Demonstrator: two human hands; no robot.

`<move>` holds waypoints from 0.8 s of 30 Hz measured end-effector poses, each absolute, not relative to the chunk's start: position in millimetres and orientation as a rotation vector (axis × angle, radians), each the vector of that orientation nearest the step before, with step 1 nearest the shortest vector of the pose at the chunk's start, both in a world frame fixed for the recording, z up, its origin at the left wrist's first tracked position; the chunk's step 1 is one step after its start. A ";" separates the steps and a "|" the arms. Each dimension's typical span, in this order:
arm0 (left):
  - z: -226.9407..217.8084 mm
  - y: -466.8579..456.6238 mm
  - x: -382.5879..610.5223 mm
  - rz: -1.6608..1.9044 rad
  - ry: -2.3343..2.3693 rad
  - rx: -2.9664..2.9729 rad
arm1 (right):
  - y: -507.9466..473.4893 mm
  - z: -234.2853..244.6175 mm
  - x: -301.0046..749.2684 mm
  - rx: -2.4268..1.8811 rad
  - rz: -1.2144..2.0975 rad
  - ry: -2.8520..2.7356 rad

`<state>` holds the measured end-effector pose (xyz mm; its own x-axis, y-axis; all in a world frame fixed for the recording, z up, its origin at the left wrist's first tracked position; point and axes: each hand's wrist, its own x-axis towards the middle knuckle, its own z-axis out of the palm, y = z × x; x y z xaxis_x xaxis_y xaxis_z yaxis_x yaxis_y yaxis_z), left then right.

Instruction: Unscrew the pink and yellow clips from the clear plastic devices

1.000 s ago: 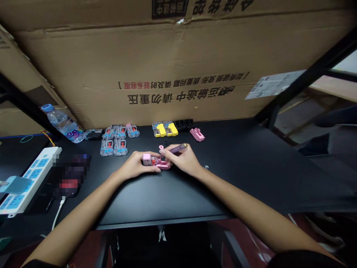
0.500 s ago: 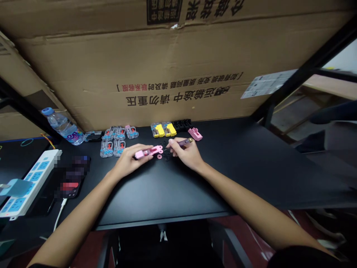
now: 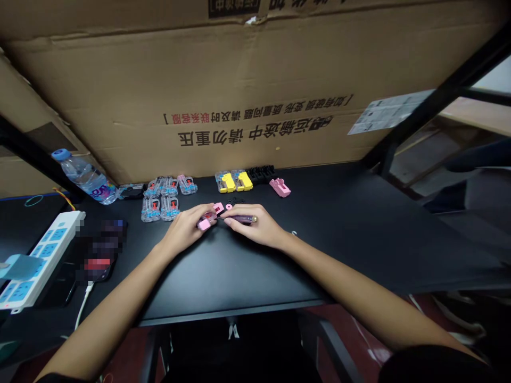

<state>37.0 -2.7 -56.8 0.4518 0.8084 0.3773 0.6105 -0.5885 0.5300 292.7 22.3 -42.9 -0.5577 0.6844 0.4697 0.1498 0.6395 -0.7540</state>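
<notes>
My left hand (image 3: 184,230) grips a small pink plastic part (image 3: 209,217) on the black table (image 3: 343,223). My right hand (image 3: 255,227) holds a thin purple tool (image 3: 238,218) lying almost flat, its tip pointing left at the pink part. A small pink ring (image 3: 229,206) and a few tiny black pieces lie on the table just beyond my fingers. The two hands nearly touch at the middle of the table.
Along the back stand clear-and-blue parts (image 3: 160,202), yellow parts (image 3: 233,182), a black part (image 3: 261,174) and a loose pink part (image 3: 280,187). A water bottle (image 3: 83,176), a white power strip (image 3: 35,260) and a phone lie left. A large cardboard box (image 3: 247,90) walls the back.
Both hands drew back toward me from the small pieces. The pink part tilted in my left hand and the purple tool swung down, its tip now at the part.
</notes>
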 end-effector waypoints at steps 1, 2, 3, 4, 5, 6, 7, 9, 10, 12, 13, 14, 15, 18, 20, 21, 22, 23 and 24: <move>-56.8 -2.7 37.0 0.866 1.221 2.384 | 22.8 -43.9 293.1 -0.633 0.843 -2.086; -56.7 -2.7 37.0 0.854 1.230 2.380 | 23.1 -44.4 293.7 -0.615 0.822 -2.107; -56.4 -2.8 37.1 0.842 1.236 2.380 | 23.3 -44.3 294.3 -0.598 0.799 -2.131; -56.2 -2.9 37.1 0.832 1.242 2.385 | 23.3 -44.0 294.9 -0.584 0.779 -2.157; -56.0 -3.0 37.2 0.825 1.249 2.394 | 23.1 -43.4 295.3 -0.574 0.763 -2.177; -55.9 -3.3 37.3 0.821 1.257 2.406 | 22.8 -42.9 295.5 -0.571 0.755 -2.189; -56.1 -3.6 37.4 0.818 1.267 2.422 | 22.2 -42.6 295.3 -0.575 0.755 -2.190; -57.5 -4.3 37.9 0.812 1.293 2.460 | 20.7 -43.0 293.8 -0.600 0.773 -2.151; -58.6 -4.5 38.2 0.808 1.309 2.479 | 19.8 -43.7 292.6 -0.619 0.790 -2.117; -61.1 -4.7 39.5 0.800 1.345 2.506 | 18.1 -45.4 289.5 -0.678 0.833 -2.043; -62.2 -4.7 40.4 0.797 1.365 2.513 | 17.4 -46.3 288.0 -0.713 0.854 -2.009; -62.9 -4.8 41.6 0.794 1.386 2.517 | 16.8 -47.1 286.7 -0.746 0.872 -1.982; -63.1 -4.8 43.0 0.789 1.404 2.520 | 16.5 -47.8 285.7 -0.773 0.885 -1.961; -60.5 -5.7 46.9 0.758 1.434 2.523 | 17.0 -48.9 285.4 -0.809 0.880 -1.952; -56.4 -6.8 48.0 0.753 1.426 2.505 | 18.5 -48.6 287.2 -0.821 0.842 -1.971; -54.0 -7.4 47.9 0.765 1.414 2.484 | 19.3 -48.2 288.4 -0.833 0.815 -1.977; -51.5 -7.9 47.2 0.790 1.400 2.451 | 20.2 -47.5 289.6 -0.848 0.789 -1.978; -49.1 -8.2 46.1 0.829 1.387 2.407 | 21.0 -46.8 290.7 -0.862 0.766 -1.973; -47.0 -8.3 44.6 0.876 1.375 2.355 | 21.8 -46.2 291.6 -0.871 0.750 -1.968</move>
<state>44.6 -8.3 -47.0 0.3641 0.8583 0.3617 0.6907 -0.5093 0.5134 291.6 21.8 -46.2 -0.4092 0.7946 0.4485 0.2948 0.5804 -0.7591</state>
